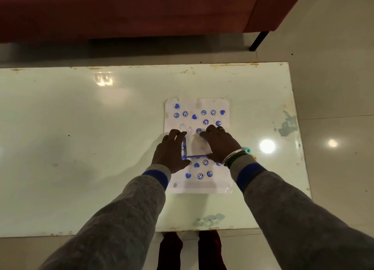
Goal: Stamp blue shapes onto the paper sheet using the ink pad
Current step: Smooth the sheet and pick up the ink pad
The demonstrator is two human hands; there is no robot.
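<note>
A white paper sheet (210, 186) lies on the glass table, covered with several blue stamped hearts and smiley faces, plus two faint ring prints. In its middle sits a flat white ink pad (197, 145) with blue edges along its left and near sides. My left hand (171, 151) grips the pad's left edge with curled fingers. My right hand (219, 142) lies over its right side, fingers spread on top. A small teal stamp (247, 150) peeks out just behind my right wrist; most of it is hidden.
The pale glossy table (81, 128) has worn, rusty edges and a peeling patch (210, 221) at its near edge. A red-brown sofa (141, 10) with a black leg (259, 41) stands beyond the far edge. Tiled floor lies to the right.
</note>
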